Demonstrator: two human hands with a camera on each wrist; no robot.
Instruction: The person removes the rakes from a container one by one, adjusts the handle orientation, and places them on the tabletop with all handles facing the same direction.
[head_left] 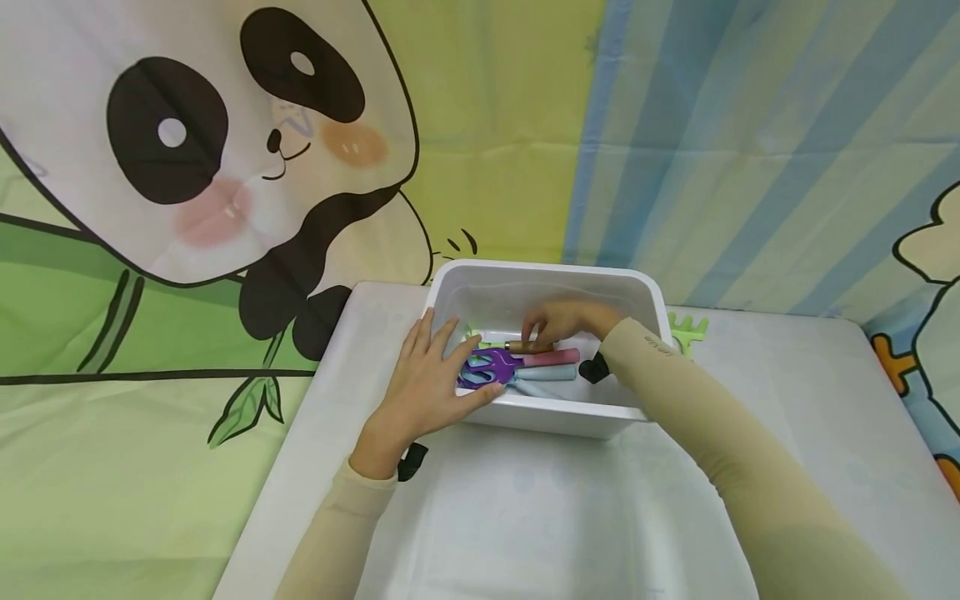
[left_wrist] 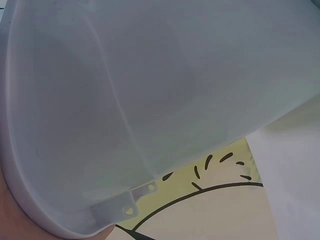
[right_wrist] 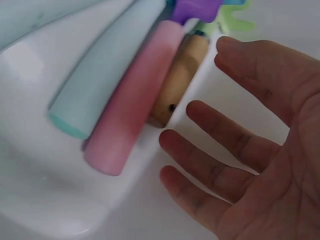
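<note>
Wooden-handled green garden tool (head_left: 525,345) lies left-right in white plastic bin (head_left: 645,287); your right hand (head_left: 558,321), fingers spread, hovers empty beside it; left hand (head_left: 427,387) flat on bin.

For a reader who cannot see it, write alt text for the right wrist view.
An open right hand, fingers spread, hovers beside three tool handles lying side by side in a white bin: a teal handle, a pink handle and a wooden handle. A purple tool head shows at the top edge.

Tiny print on right sleeve (head_left: 662,347), too small to read; no other legible txt.
</note>
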